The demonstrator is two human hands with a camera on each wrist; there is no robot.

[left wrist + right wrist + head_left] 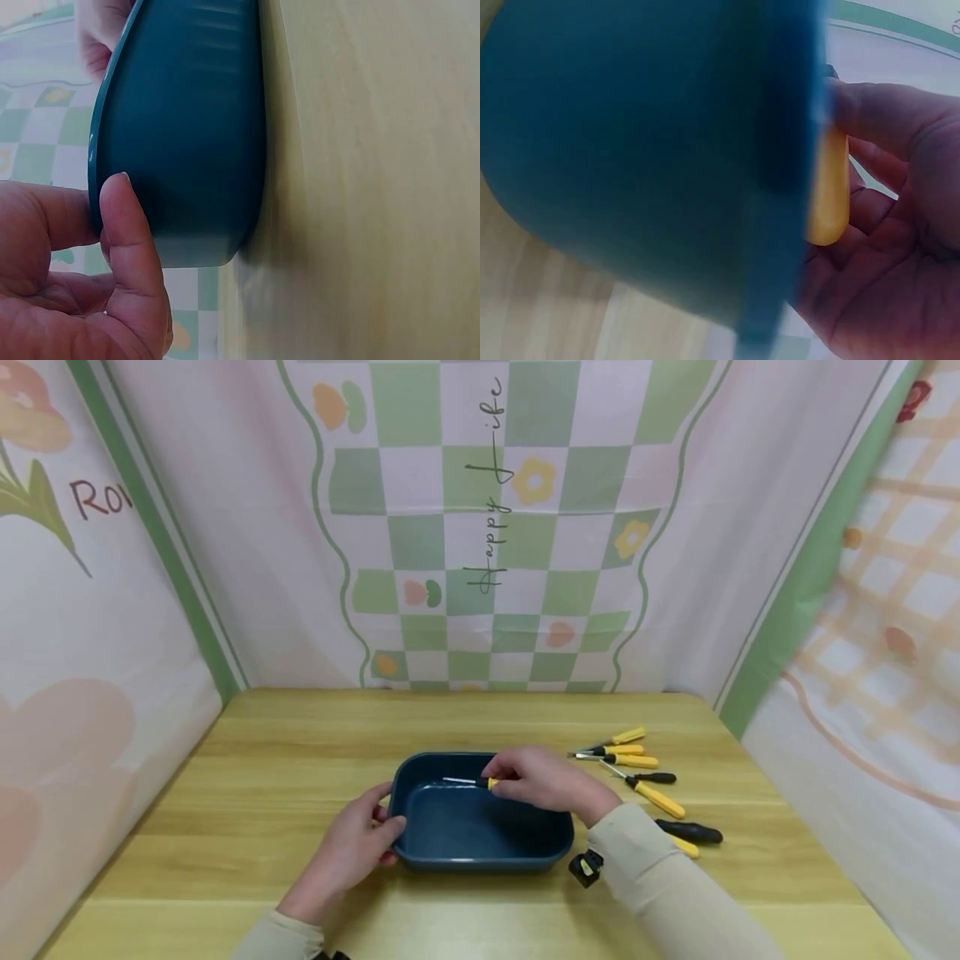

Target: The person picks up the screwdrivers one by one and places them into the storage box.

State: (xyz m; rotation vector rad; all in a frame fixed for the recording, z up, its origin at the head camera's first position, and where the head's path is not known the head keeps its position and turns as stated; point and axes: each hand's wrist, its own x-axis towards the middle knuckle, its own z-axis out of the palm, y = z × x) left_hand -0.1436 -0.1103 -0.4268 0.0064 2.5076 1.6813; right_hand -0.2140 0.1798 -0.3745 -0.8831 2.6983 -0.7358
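A dark blue rectangular tray (472,831) stands on the table. My left hand (352,839) pinches its left rim between thumb and fingers; in the left wrist view the thumb lies against the tray's outer wall (187,112). My right hand (543,781) is over the tray's far right part and grips a screwdriver (483,782). Its thin metal shaft points left inside the tray, near the far wall. In the right wrist view the yellow handle (830,187) shows between thumb and fingers, partly hidden by the tray's wall (630,150).
Right of the tray lie several yellow-handled screwdrivers (660,799) and a slim black-handled tool (656,777). A thicker black handle (693,832) and another yellow handle (686,848) are partly covered by the right sleeve (637,852). Patterned cloth (480,543) hangs behind the wooden table (300,727).
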